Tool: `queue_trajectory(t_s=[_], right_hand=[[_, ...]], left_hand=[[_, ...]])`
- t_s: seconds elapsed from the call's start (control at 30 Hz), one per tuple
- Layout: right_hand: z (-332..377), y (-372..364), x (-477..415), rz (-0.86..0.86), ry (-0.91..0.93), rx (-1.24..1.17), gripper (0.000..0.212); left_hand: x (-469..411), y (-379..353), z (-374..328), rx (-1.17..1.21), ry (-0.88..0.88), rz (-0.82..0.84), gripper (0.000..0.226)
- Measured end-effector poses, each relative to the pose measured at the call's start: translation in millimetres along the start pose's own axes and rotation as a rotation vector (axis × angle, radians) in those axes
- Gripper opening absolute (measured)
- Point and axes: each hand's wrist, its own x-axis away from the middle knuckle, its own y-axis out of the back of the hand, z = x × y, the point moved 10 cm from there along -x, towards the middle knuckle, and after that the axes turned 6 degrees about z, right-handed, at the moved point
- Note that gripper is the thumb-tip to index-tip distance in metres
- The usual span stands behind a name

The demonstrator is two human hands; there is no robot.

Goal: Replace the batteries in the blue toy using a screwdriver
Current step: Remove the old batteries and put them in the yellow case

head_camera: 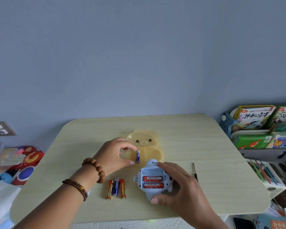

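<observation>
The blue toy lies face down on the pale wooden table, its battery bay open. Two red batteries fill the lower slots and the top slot is bare. My right hand grips the toy's right side and bottom edge. My left hand pinches a blue-and-white battery upright between thumb and forefinger, just above and left of the toy. Three loose batteries, two orange and one blue, lie side by side left of the toy. A thin screwdriver rests on the table, right of my right hand.
A translucent yellow bear-shaped tray lies behind the toy, partly under my left hand. A shelf rack with picture books stands at the right. Colourful toys are piled on the floor at the left. A wall socket is at the far left.
</observation>
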Motion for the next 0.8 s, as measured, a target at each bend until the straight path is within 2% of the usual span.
queue_trajectory(t_s=[0.13,0.23,0.33,0.43,0.53,0.63,0.7,0.8], right_hand=[[-0.8,0.8,0.0,-0.002,-0.004,0.006,0.089],[-1.7,1.5,0.0,-0.009,-0.030,0.018,0.088],[-3.1,0.5,0.6,-0.005,-0.054,0.025,0.087],[-5.4,1.4,1.6,0.000,-0.094,-0.019,0.085],[-1.5,1.4,0.4,0.023,-0.147,-0.005,0.077],[8.3,1.8,-2.1,-0.002,-0.230,0.047,0.051],[14.7,3.1,-3.5,-0.056,-0.294,0.094,0.033],[23.9,1.1,-5.3,-0.129,-0.325,0.189,0.024]], left_hand=[[10.9,5.1,-10.2,0.013,-0.047,0.019,0.054],[29.1,-8.4,-27.1,0.168,-0.132,0.139,0.084],[49.9,-32.9,-45.0,0.105,-0.203,0.211,0.108],[56.9,-43.1,-54.6,-0.001,-0.239,0.154,0.106],[58.9,-39.5,-54.4,-0.020,-0.252,0.055,0.090],[62.5,-37.3,-54.4,-0.006,-0.262,-0.002,0.073],[63.6,-38.0,-54.4,0.005,-0.260,-0.013,0.073],[64.7,-39.6,-55.8,0.017,-0.258,-0.008,0.076]])
